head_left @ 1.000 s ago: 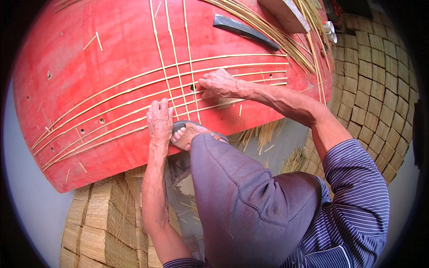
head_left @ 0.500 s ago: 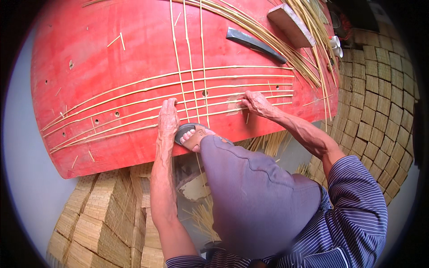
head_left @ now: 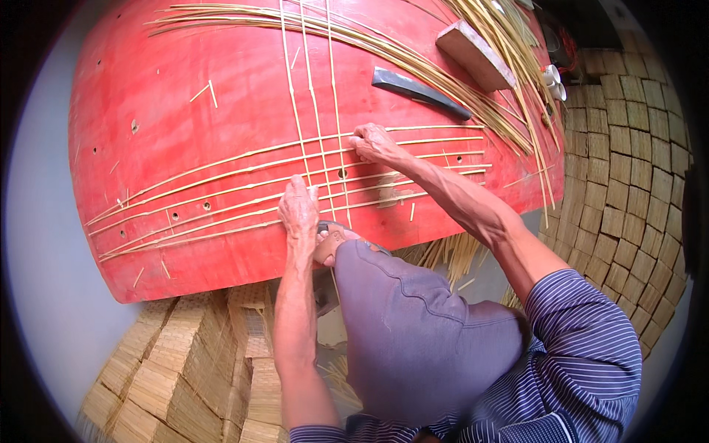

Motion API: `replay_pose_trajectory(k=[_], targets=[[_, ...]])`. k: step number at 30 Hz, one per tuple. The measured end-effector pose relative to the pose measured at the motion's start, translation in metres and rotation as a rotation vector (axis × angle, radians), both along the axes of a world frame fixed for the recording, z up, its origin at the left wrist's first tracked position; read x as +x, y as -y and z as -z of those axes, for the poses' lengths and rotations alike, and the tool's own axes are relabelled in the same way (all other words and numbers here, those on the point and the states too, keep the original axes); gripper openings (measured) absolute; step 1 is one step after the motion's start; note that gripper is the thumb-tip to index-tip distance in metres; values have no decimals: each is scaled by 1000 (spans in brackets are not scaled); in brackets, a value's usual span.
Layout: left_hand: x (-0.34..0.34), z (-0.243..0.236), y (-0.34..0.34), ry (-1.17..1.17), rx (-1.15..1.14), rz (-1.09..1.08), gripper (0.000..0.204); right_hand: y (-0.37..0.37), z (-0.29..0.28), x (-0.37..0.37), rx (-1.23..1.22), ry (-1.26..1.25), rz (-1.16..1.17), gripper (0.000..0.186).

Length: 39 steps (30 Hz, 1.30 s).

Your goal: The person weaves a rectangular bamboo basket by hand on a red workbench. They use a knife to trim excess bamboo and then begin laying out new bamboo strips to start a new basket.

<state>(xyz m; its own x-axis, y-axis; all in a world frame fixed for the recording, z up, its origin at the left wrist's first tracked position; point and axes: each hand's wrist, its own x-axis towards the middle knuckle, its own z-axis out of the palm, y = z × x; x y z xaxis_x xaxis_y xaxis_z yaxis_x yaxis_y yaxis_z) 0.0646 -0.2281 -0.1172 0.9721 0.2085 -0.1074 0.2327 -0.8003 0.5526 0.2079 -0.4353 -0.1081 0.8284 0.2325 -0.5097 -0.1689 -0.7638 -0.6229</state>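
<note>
Several long, thin bamboo strips [head_left: 244, 153] lie side by side across a red board [head_left: 185, 74], crossed by three other bamboo strips [head_left: 313, 103] that run away from me. My left hand [head_left: 299, 210] is closed at the nearer strips, just left of the crossing; its fingertips grip a strip there. Farther out, my right hand [head_left: 375, 142] is closed on a strip beside the rightmost crossing strip, and its fingers partly hide the hold. My sandalled foot [head_left: 336, 240] rests at the board's near edge, beside my left hand.
A dark, flat blade-like tool [head_left: 421, 94] and a brick-like block [head_left: 476, 55] lie at the far right, with the block on a bundle of bamboo strips [head_left: 369, 50]. Stacked woven bamboo pieces [head_left: 177, 354] stand at lower left, more [head_left: 620, 177] at right.
My right hand has moved left and away from me, from the nearer strips to the far ones. My left hand stays near the crossing. The view has shifted slightly.
</note>
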Motion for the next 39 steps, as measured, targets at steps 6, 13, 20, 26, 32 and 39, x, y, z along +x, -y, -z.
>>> replay_pose_trajectory(k=[6,13,20,26,32,39], targets=[[1,-6,48,-109,-68,-6,33,-6,10,-3,-40,142,14,35],[1,8,62,-71,-105,-57,36,-5,12,0,-123,186,-59,40],[0,6,60,-73,-158,-58,35,-8,0,2,-147,155,-121,41],[0,10,65,-95,-157,-50,35,-2,2,-1,-198,235,-223,34],[-1,12,60,-75,-161,-52,35,-3,13,-2,-206,364,-341,27],[0,10,62,-78,-158,-44,36,0,21,-1,-299,366,-389,13]])
